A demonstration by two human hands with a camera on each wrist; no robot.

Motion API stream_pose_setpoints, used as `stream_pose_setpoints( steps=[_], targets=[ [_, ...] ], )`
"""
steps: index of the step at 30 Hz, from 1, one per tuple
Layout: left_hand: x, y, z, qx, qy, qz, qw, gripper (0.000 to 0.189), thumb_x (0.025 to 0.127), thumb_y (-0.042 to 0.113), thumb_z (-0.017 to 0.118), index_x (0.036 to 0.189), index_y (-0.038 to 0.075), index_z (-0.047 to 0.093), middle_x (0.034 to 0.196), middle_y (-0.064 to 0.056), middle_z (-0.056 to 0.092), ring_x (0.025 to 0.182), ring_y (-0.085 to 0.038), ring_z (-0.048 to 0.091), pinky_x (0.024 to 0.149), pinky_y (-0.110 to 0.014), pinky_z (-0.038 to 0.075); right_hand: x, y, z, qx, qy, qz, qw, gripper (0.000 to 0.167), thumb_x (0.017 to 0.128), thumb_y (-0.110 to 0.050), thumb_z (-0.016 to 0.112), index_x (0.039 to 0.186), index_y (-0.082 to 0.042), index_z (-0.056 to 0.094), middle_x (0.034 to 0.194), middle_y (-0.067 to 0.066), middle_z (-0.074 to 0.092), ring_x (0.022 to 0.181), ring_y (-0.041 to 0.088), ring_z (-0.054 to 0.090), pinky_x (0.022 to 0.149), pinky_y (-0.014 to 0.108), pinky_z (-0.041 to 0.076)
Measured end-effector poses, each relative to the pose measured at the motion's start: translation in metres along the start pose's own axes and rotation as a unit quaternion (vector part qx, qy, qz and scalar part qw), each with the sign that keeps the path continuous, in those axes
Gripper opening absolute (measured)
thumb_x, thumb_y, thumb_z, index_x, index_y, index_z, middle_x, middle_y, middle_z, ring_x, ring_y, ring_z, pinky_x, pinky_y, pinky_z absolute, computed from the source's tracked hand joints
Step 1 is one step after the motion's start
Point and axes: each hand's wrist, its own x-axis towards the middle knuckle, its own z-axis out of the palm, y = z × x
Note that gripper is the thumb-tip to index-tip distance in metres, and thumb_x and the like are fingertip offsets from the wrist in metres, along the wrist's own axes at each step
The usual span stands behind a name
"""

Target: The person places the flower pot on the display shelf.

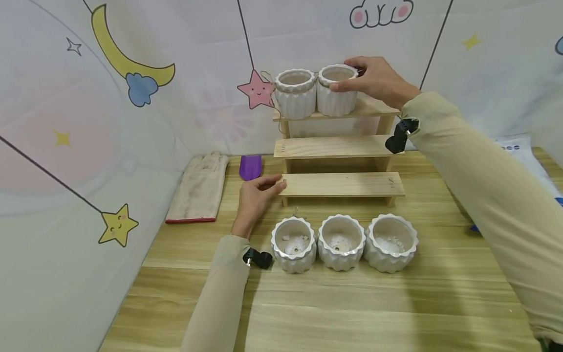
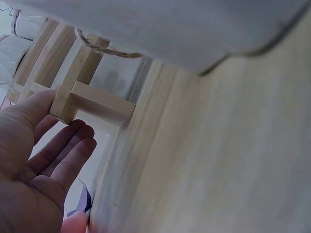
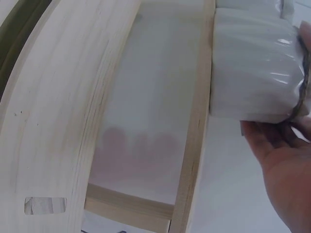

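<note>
A three-tier wooden plant stand [image 1: 338, 146] stands against the back cloth. On its top tier, two white fluted flower pots with twine round their necks sit side by side, a left pot [image 1: 295, 103] and a right pot [image 1: 336, 101]. My right hand [image 1: 379, 82] grips the right pot near its rim, thumb in front and fingers behind. In the right wrist view, this pot [image 3: 257, 68] rests at the board's edge. Lower down, my left hand [image 1: 256, 199] pinches the left end of the lowest step [image 2: 65, 104], thumb on top.
Three white scalloped pots stand in a row before the stand: a left one [image 1: 293, 259], a middle one [image 1: 341, 256] and a right one [image 1: 390, 256], with whitish residue inside. A stained cloth glove [image 1: 198, 188] and a purple scoop [image 1: 250, 167] lie left. A white packet [image 1: 521, 154] lies right.
</note>
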Motion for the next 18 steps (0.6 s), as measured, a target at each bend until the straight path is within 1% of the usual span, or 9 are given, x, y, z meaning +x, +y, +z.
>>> stream_pose_setpoints(
  steps=[4,8,12,15,18],
  targets=[
    [0.0,-0.001,0.0,-0.004,-0.002,0.004,1.0,0.03,0.093,0.019,0.086,0.119,0.006,0.081,0.117,-0.009,0.079,0.103,-0.022,0.073,0.087,-0.028,0.058,-0.002,-0.001,0.001,-0.006,0.002,0.0,1.0,0.088,0.09,-0.044,0.086,0.159,-0.008,0.047,0.134,0.005,0.059,0.112,0.016,0.051,0.099,0.03,0.043],
    [0.0,-0.001,0.001,-0.006,-0.003,0.003,1.0,0.03,0.093,0.019,0.087,0.119,0.006,0.081,0.117,-0.01,0.078,0.104,-0.023,0.073,0.086,-0.026,0.058,-0.005,-0.002,0.001,-0.013,-0.003,0.001,0.9999,0.097,0.091,-0.045,0.085,0.165,-0.006,0.036,0.148,0.013,0.055,0.122,0.021,0.051,0.109,0.032,0.042],
    [0.0,-0.001,0.001,-0.006,-0.003,0.003,1.0,0.03,0.093,0.019,0.086,0.119,0.005,0.081,0.117,-0.01,0.078,0.104,-0.023,0.072,0.085,-0.025,0.058,-0.011,-0.002,-0.004,-0.029,0.0,-0.003,0.9996,0.106,0.091,-0.048,0.084,0.168,-0.006,0.025,0.163,0.015,0.044,0.141,0.024,0.046,0.121,0.036,0.034],
    [0.001,-0.001,0.002,-0.006,-0.002,0.006,1.0,0.03,0.093,0.019,0.086,0.119,0.005,0.081,0.117,-0.009,0.078,0.103,-0.022,0.072,0.085,-0.024,0.057,-0.02,-0.001,-0.01,-0.04,0.016,-0.005,0.999,0.107,0.091,-0.052,0.082,0.169,-0.008,0.024,0.168,0.013,0.039,0.15,0.025,0.04,0.125,0.038,0.029],
    [0.001,-0.001,0.001,-0.005,0.0,0.007,1.0,0.029,0.093,0.019,0.086,0.118,0.005,0.081,0.116,-0.01,0.079,0.102,-0.022,0.072,0.084,-0.024,0.057,-0.031,0.002,-0.016,-0.043,0.032,-0.006,0.9985,0.104,0.092,-0.052,0.081,0.169,-0.011,0.025,0.169,0.011,0.037,0.153,0.024,0.037,0.126,0.038,0.026]
  ],
)
